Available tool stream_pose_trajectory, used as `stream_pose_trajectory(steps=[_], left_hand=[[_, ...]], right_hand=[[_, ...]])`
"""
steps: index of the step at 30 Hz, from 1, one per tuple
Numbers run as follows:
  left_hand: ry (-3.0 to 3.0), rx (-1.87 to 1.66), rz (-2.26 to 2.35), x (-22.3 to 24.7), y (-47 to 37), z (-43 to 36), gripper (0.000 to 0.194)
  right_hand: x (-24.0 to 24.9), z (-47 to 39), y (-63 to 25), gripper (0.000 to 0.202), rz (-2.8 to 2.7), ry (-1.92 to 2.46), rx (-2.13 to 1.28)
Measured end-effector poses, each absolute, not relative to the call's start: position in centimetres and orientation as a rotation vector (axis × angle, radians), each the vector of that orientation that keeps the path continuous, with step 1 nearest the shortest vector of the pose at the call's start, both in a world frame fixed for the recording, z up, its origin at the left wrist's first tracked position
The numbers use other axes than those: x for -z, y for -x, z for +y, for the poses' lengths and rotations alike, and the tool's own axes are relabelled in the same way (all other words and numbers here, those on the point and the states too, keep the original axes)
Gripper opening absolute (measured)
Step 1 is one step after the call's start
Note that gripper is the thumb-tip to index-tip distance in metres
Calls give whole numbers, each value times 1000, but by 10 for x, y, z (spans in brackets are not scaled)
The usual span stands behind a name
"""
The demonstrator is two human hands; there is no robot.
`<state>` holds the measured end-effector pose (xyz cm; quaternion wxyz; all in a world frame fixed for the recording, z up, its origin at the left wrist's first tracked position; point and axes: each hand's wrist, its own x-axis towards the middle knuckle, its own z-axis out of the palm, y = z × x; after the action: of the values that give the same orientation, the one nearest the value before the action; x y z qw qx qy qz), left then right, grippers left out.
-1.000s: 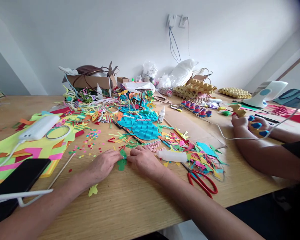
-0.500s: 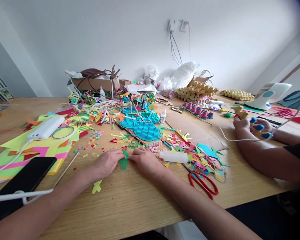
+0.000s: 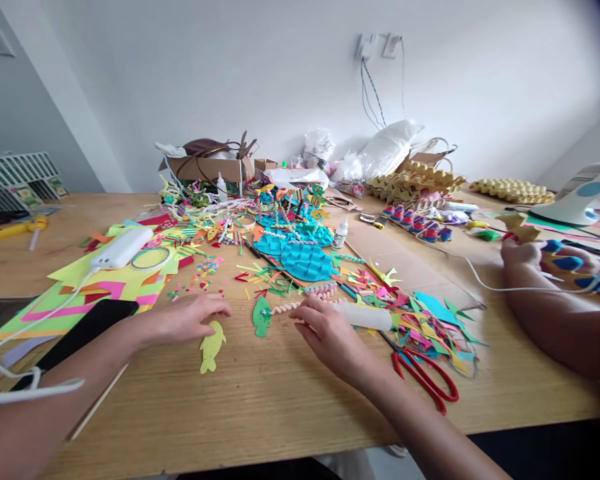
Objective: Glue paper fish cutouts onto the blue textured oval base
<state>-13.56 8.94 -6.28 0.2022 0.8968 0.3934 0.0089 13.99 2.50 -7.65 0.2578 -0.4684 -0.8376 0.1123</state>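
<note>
The left hand point(image 3: 196, 317) had its fingers parted just beside a flat yellow paper fish point(image 3: 212, 345); the right hand point(image 3: 327, 333), fingers loosely apart, was by a pale twisted cord point(image 3: 283, 309). Between them, a flat green paper fish point(image 3: 261, 317) lay in from the wooden table's point(image 3: 280, 417) front edge.

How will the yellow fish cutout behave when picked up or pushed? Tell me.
The yellow fish cutout looks like thin paper, so it would probably be light and bend easily. Lying flat on the table, it seems apt to slide rather than roll when pushed. It narrows near one end, which might crease.
</note>
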Motion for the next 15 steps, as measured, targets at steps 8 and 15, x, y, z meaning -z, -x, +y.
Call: stream_pose_trajectory(steps=[8,15], left_hand=[[-2557,276,1114,60,129,83,24],[-2521,272,1149,63,131,83,8]], right_hand=[[77,-2,-141,18,-2326,1283,-383],[73,-12,-148,15,-2122,1267,-250]])
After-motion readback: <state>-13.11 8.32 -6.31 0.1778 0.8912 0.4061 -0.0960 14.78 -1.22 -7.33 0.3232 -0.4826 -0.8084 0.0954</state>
